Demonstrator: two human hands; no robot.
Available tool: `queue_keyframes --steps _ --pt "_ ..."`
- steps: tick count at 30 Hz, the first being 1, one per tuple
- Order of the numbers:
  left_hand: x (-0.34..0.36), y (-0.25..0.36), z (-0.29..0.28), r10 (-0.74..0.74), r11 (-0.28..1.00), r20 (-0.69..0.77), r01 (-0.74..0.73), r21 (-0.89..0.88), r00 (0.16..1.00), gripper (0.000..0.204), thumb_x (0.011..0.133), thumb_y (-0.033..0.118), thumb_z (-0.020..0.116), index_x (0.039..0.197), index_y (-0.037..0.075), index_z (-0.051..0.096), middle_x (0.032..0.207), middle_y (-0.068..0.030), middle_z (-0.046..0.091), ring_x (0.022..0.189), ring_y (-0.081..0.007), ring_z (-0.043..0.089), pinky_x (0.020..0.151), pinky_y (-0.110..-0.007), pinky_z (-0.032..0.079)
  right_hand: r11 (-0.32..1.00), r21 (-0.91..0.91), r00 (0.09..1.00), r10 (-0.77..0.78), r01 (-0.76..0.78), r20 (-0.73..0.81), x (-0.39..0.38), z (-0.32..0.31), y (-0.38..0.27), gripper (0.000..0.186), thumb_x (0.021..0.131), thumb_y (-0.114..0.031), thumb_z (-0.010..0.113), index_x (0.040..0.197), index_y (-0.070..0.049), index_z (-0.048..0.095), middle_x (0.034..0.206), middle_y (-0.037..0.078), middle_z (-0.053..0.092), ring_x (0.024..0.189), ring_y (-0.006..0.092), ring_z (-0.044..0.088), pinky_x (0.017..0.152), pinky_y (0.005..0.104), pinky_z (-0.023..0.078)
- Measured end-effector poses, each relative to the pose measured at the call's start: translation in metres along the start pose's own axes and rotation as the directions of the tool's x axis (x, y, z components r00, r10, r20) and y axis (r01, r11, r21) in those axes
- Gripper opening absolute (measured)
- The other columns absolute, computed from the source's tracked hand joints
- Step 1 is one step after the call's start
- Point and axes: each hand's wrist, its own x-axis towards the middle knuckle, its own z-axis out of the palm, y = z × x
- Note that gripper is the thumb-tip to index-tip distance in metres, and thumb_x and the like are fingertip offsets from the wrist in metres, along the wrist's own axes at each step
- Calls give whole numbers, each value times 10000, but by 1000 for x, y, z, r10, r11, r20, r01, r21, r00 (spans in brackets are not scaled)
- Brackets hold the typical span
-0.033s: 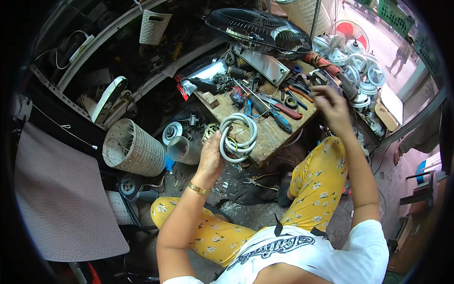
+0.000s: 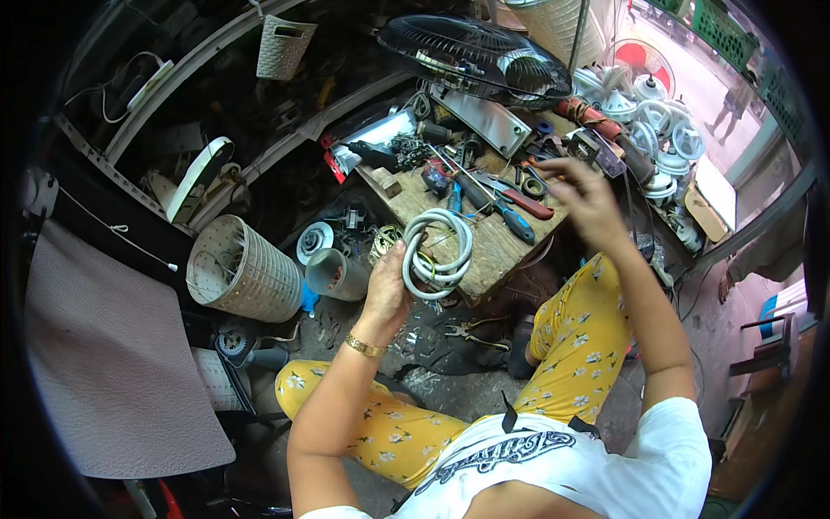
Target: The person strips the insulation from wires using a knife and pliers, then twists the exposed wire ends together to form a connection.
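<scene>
My left hand (image 2: 388,284) is closed around the lower left side of a coil of thick grey cable (image 2: 432,218), held up in front of the bench's near edge. A bit of green-yellow wire shows inside the coil. My right hand (image 2: 591,204) hovers over the right end of the wooden workbench (image 2: 488,270), fingers stretched out and apart, with nothing seen in them. Closest to those fingers lie a roll of tape (image 2: 533,186) and a red-handled tool (image 2: 528,204). A screwdriver with a blue and black handle (image 2: 516,222) rests just left of them.
A black fan guard (image 2: 475,56) stands behind the bench. White fan parts (image 2: 661,130) are piled at the far right. To the left are a white perforated basket (image 2: 259,272) and a grey cup (image 2: 337,275). Pliers (image 2: 475,333) lie on the floor between my legs.
My right hand has moved left, from beside the bench's right end to over the tools there. The left hand and the cable coil have hardly shifted.
</scene>
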Motion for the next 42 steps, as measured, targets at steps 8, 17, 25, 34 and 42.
queue_keyframes --steps 8,17,25,34,42 --pt "-28 30 -7 99 994 50 -96 -61 994 411 1004 353 443 1266 41 495 1076 -82 645 976 -189 646 852 -347 545 795 500 832 10 -343 555 19 148 -5 420 989 -250 511 1312 3 420 984 92 633 881 124 604 717 254 509" --pt "-31 53 -19 281 926 -21 -265 270 959 429 945 188 590 1325 25 476 933 -33 641 770 -70 604 700 -199 519 865 483 918 -70 -139 391 30 162 -11 284 1008 -249 472 1093 2 575 777 25 616 693 81 578 612 241 488" --pt "-24 44 -21 135 962 17 -135 237 991 332 950 295 576 1119 10 572 852 -45 648 643 -68 601 547 -191 499 930 356 910 -68 -91 410 42 151 6 156 927 -103 576 992 1 673 876 66 689 850 139 608 790 291 478" --pt "-21 38 -3 111 967 70 -124 224 991 269 896 238 641 1054 21 632 915 -25 671 792 -65 603 704 -207 485 807 328 716 160 -491 679 13 163 31 191 955 -169 578 1024 -22 677 642 -60 516 537 25 403 476 211 339" --pt "-11 6 -23 40 923 171 -102 372 985 241 931 194 616 1066 -5 616 967 -47 656 860 -96 615 783 -238 511 974 134 861 -224 182 457 34 138 23 182 859 -132 673 966 13 692 862 124 711 795 175 676 730 299 515"
